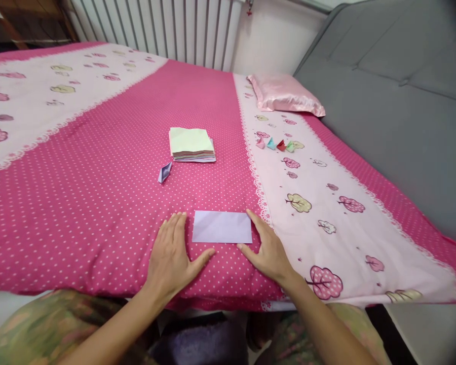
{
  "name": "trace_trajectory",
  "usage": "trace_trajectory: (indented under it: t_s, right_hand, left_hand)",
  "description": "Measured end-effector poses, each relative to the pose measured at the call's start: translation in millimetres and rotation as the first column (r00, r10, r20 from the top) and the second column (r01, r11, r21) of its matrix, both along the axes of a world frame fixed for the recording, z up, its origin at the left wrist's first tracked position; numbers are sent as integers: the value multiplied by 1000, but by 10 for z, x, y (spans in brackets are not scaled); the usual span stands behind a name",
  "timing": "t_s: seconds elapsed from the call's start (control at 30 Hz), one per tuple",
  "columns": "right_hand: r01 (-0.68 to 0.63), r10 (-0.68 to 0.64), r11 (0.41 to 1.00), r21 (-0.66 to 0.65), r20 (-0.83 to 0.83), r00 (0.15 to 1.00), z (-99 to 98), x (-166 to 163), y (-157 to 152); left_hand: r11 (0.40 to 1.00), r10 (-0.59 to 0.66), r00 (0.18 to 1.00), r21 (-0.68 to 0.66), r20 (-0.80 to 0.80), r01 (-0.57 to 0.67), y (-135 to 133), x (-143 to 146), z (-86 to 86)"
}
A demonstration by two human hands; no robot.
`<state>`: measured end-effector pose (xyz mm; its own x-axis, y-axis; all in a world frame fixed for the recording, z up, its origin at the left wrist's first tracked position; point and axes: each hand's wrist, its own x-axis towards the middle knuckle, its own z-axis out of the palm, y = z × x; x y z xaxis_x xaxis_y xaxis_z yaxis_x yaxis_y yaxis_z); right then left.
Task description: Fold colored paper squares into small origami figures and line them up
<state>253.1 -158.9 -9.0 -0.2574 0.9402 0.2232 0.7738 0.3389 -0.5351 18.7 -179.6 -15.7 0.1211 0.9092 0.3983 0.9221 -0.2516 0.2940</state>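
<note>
Bed sheet (110, 203), pink with white dots, pale side panels with tree print; folded lilac paper (222, 227) lying flat near its front edge; left hand (171, 256) and right hand (268, 251) flat, palms down, flanking it; paper stack (192, 144) beyond; small lilac folded piece (164, 172); four coloured folded pieces (275, 145); pink pillow (285, 95); grey headboard (395, 116); white radiator (167, 28)
</note>
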Motion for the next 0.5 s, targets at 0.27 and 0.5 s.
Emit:
trace_trajectory:
  t_s: [0.27,0.5]
  right_hand:
    - [-65,73,997,51,-172,982,0,14,34]
    - [-60,83,996,68,-409,909,-83,30,47]
  left_hand:
    - [999,-7,996,49,87,3,7,29,22]
    - [978,-89,887,208,453,-9,-181,115,75]
